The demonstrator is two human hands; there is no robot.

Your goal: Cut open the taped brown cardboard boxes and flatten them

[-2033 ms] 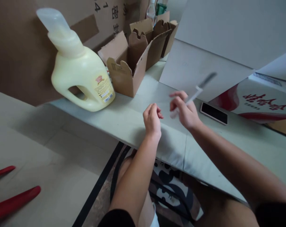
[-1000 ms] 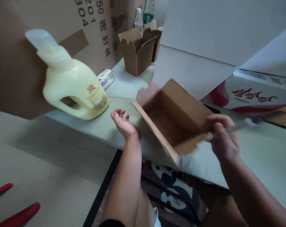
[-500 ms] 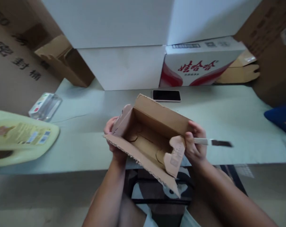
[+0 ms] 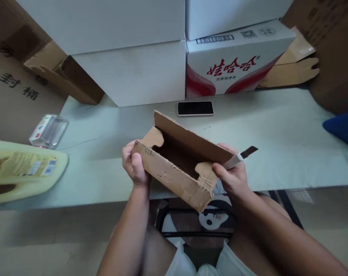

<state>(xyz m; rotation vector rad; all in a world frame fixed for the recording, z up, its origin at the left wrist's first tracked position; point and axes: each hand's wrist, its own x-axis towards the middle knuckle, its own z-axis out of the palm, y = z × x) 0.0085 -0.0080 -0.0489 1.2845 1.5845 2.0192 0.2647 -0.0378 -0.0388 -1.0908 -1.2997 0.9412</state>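
Above table edge, your left hand grips cardboard box end; right hand clasps opposite end plus knife.

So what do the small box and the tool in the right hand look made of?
Small box: brown corrugated cardboard, matte and scuffed; its cut edges look thick and rough. Cutter in the right hand: a pale grey body, plastic or metal, with a dark tip that looks like a steel blade; too small to be sure.
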